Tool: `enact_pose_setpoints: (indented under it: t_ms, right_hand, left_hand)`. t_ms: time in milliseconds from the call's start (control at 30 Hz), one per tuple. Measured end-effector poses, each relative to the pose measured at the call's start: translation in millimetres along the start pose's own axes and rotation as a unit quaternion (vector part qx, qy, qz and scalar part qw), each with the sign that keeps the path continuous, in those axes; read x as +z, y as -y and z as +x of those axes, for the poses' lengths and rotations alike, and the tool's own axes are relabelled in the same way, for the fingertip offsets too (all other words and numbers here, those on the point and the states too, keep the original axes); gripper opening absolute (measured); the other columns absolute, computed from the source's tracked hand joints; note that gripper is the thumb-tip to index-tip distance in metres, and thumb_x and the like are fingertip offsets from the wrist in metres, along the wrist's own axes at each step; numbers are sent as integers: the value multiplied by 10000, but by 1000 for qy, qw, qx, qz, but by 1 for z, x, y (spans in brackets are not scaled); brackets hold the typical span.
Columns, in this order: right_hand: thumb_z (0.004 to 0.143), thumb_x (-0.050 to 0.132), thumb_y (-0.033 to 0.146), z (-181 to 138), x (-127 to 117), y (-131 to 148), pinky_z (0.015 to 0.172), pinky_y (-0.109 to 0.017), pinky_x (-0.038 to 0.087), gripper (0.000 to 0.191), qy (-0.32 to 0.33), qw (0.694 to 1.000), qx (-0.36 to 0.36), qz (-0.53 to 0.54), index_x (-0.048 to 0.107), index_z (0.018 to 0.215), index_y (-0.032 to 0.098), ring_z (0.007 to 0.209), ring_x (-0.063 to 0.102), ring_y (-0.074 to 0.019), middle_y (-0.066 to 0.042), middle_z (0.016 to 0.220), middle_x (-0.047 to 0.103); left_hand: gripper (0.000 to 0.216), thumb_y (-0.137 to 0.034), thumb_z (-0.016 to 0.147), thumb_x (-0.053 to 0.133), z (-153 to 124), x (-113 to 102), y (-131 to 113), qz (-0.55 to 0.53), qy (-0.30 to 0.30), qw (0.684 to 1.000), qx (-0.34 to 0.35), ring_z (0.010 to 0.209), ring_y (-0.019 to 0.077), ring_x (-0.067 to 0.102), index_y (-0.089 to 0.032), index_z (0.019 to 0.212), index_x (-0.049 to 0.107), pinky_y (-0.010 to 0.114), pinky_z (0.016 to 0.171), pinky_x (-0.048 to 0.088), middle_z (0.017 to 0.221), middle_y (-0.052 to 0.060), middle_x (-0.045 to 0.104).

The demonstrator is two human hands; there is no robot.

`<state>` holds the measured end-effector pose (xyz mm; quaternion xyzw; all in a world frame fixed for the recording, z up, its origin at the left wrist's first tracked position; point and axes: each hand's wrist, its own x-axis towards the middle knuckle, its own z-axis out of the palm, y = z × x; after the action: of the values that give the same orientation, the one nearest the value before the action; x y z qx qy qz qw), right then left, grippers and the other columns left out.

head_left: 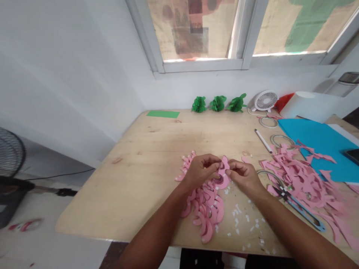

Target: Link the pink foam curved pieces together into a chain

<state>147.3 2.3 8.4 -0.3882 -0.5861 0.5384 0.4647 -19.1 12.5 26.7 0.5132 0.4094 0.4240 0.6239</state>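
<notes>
Both hands meet over the wooden table, on a curved pink paper cutout [224, 172]. My left hand [202, 169] pinches its left side, and the fingers of my right hand [244, 177] are closed on its right edge. Below and beside my left hand lies a pile of similar curved pink cutouts [206, 209], several with small whitish pieces on their ends. Tiny white paper bits [238, 216] are scattered below the right hand. Near my right wrist lie blue-handled scissors [303, 211], with a roll of tape [269, 177] partly hidden beside them.
Pink paper scraps [305, 175] heap at the right, partly over blue sheets [314, 140]. A white marker [263, 141] and more tape rolls [282, 141] lie nearby. Three green paper ornaments [218, 104], a green strip [163, 114] and a small white fan [265, 101] line the back.
</notes>
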Motion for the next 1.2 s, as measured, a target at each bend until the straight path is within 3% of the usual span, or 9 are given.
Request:
enact_pose_setpoints:
  t_ms: [200,333,433,567,633,833,1200]
  right_hand:
    - [717,633,242,0,1,-2,627,-233,428,74,-23,999,25,22,624,693,173,647,541,-124,3,698,601]
    - [702,650,280,1,0,-7,562,-231,421,123,-68,996,49,21,629,702,159,577,527,-117,2,650,601]
    - [702,649,313,2,-1,-12,525,-236,413,166,-107,992,65,12,634,726,150,546,520,-121,-7,636,601]
    - [710,641,335,3,-2,-15,516,-234,408,183,-159,987,21,-34,636,743,155,568,517,-127,-17,667,588]
    - [720,628,326,3,-1,-15,542,-239,417,165,-173,983,-17,-67,638,726,162,607,528,-136,-22,693,587]
    - [737,615,278,1,2,-10,609,-258,455,110,-169,974,-85,-124,653,695,184,692,573,-161,-38,753,623]
    - [735,624,272,-2,8,-6,552,-260,493,98,-162,981,-72,-84,672,723,187,725,585,-179,-55,791,628]
  left_hand:
    - [238,-301,672,649,2,-1,5,-9,4,1000,7,585,106,587,-137,839,605,250,557,524,755,25,628]
    - [140,-259,697,618,3,-3,3,69,-76,991,83,610,115,581,-149,782,597,252,595,495,687,5,610]
    - [68,-212,719,586,0,-1,1,183,-121,961,166,635,112,552,-153,686,598,239,633,459,647,6,592]
    - [95,-185,743,548,-3,7,4,313,-59,916,246,676,139,543,-172,685,622,273,668,432,661,32,604]
    - [109,-177,742,541,-2,11,9,363,-55,890,270,679,147,533,-178,670,623,287,681,417,643,34,597]
    - [97,-193,744,551,1,14,16,413,-95,862,278,703,163,529,-181,667,610,299,687,402,651,39,598]
    - [64,-157,698,577,0,14,16,386,-131,879,248,746,178,547,-182,644,601,321,726,415,685,38,627]
